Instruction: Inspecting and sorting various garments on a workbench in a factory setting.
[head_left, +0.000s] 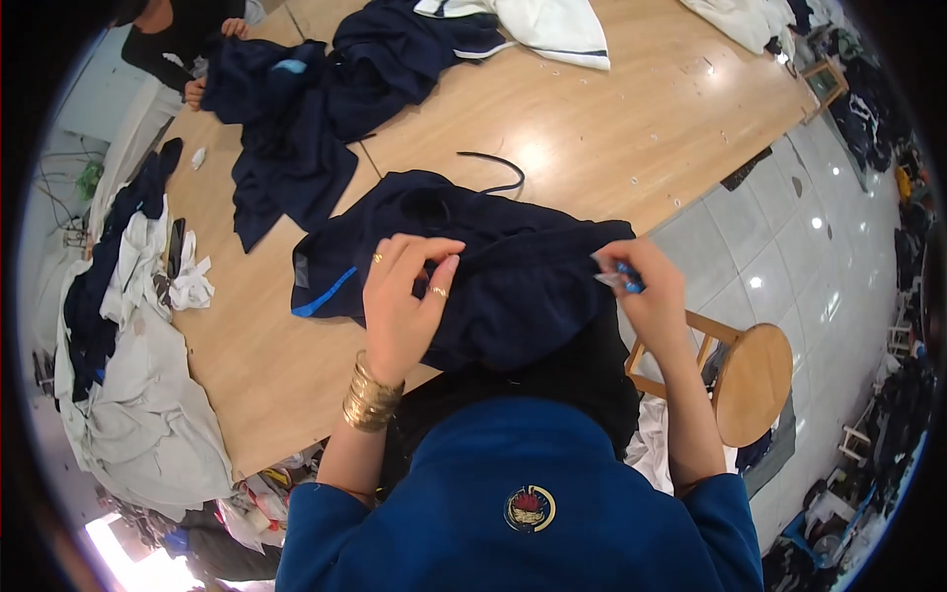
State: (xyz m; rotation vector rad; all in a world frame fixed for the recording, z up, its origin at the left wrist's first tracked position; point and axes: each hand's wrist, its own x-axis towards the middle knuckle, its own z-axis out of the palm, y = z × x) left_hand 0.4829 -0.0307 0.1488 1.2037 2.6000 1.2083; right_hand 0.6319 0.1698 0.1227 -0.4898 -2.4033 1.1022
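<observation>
A navy garment (523,286) with a bright blue stripe lies bunched across the table's near edge and my lap. Over its left part, my left hand (406,301) is closed, thumb and forefinger pinching at a fold; the exact grip is partly hidden. At the garment's right end, my right hand (651,296) is closed around small blue-handled thread snips (628,280), their silvery tip pointing left. Its fingertips are close to the cloth.
On the wooden table (266,395) lie a dark cord (508,168), more navy garments (395,59) and white cloth (552,25). Another person's hands (195,94) touch navy cloth at the far left. Pale cloth (148,395) hangs over the left edge. A wooden stool (755,385) stands at right.
</observation>
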